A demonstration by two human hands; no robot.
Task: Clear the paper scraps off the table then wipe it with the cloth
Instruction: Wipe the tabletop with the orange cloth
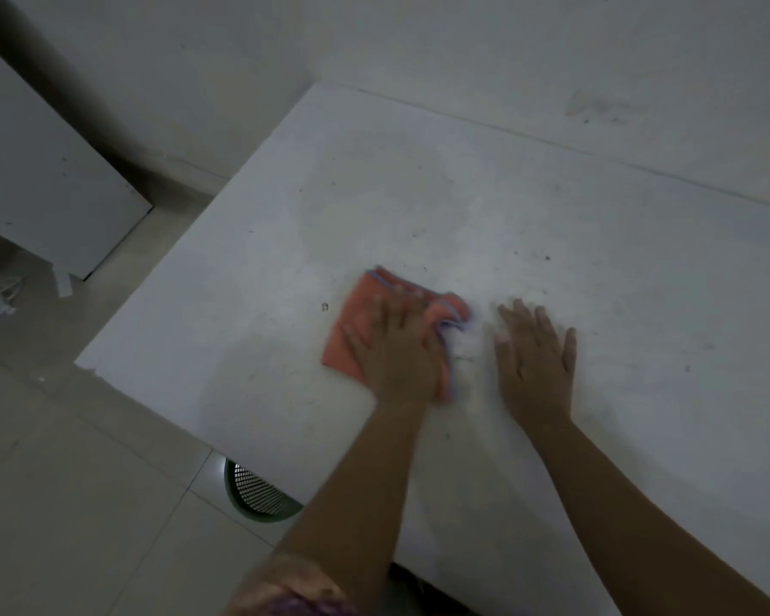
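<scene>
The cloth — orange with a pale blue hem — lies flat on the white table, pinned under the left hand, whose fingers are straight and a little spread, pressing down rather than gripping it. It sticks out mostly to the left of those fingers and a bit beyond their tips; on their right side it is bunched into a fold. The right hand rests just beside that fold, palm down, fingers straight and apart, holding nothing, and not touching the cloth. So the left hand is the one doing the wiping. No paper scraps show on the tabletop, only dark specks ahead of the fingertips. Beyond the fingers and off to the right the table runs wide to the wall — to their left, the table's edge is nearer, with a green mesh bin below it.
</scene>
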